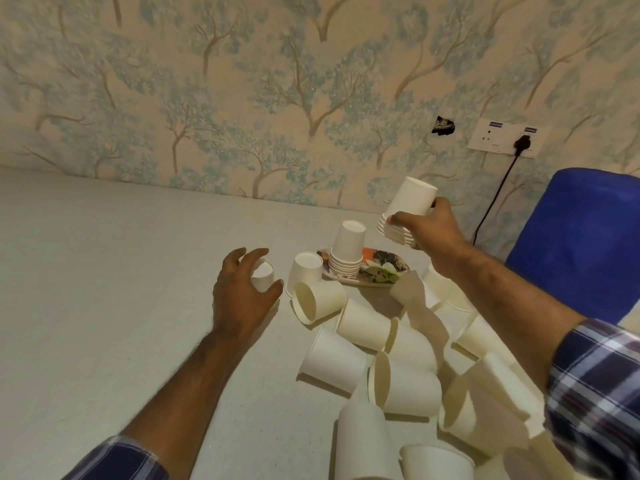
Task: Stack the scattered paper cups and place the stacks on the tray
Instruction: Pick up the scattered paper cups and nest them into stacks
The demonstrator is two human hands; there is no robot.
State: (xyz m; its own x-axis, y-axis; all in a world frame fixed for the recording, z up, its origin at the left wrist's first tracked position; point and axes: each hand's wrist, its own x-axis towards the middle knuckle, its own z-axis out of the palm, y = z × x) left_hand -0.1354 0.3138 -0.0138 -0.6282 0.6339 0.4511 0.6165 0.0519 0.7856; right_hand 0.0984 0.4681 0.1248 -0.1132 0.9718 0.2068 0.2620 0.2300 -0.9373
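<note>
Head view: right hand [427, 226] grips a stack [403, 213] right of centre above the tray [388, 277]; left hand [242, 292] grasps 1 cup [263, 275] mid-frame. Stacking continues; next, I judge, nest it squarely.

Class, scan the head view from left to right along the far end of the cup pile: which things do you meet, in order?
Left hand holding a single cup → upside-down cup → stack on the tray → stack held in the right hand → blue chair.
</note>
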